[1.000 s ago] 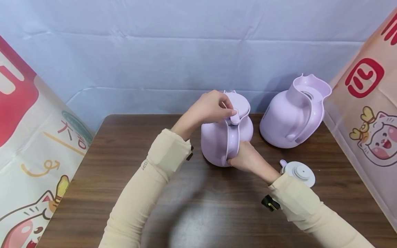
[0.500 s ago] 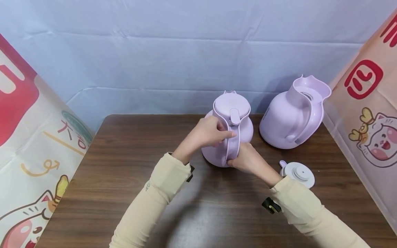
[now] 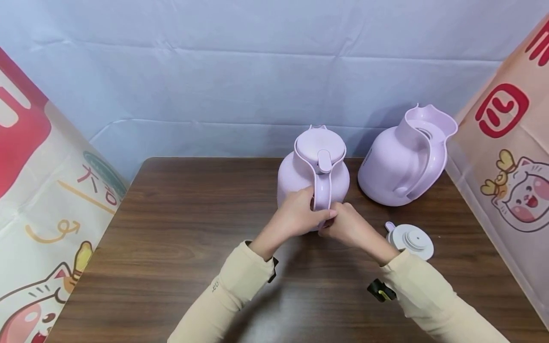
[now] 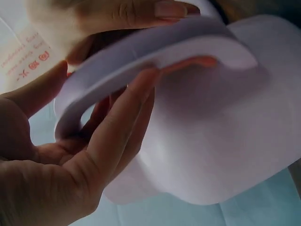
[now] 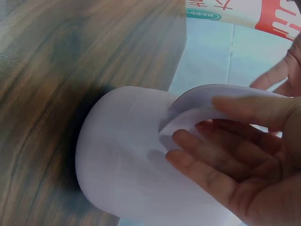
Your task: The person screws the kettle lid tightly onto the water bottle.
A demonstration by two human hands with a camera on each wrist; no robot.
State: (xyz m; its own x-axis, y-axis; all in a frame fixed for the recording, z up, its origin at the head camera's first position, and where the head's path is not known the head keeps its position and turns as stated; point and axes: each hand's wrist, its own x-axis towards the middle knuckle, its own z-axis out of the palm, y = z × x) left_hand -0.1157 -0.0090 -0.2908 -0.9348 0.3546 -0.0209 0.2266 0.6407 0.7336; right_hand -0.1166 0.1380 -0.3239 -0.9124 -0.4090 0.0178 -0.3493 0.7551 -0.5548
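1. A smooth, softly glossy lilac jug (image 3: 310, 174) stood upright near the back edge of the table (image 3: 180, 214), right of centre in the head view. Its body was round and bulging, its neck narrower.
2. A flat disc of a lid (image 3: 318, 142) sat in the jug's mouth, its rounded tab pointing toward the person. Below it a broad, curved handle (image 3: 322, 190) with raised edges faced the person.
3. The left hand (image 3: 296, 214) held the handle from the left: fingers bent through the loop, thumb on the outer side.
4. The right hand (image 3: 345, 224) held the handle lower down, from the right, the thumb over its outer face and the fingers curled beneath. The two hands were close beside each other.
5. Both forearms reached forward and converged, in cream sleeves (image 3: 244, 274) of soft-looking cloth.
6. To the right, apart from the first, stood a second jug (image 3: 392, 162), also lilac and rounded, its handle angled to the front right and a round opening inside its flared neck.
7. In front of that lay a loose lid (image 3: 413, 241), its pale, ringed underside up, a lilac tab sticking out.
8. The table had dark brown wood grain; behind hung a creased, pale blue sheet (image 3: 214, 90).
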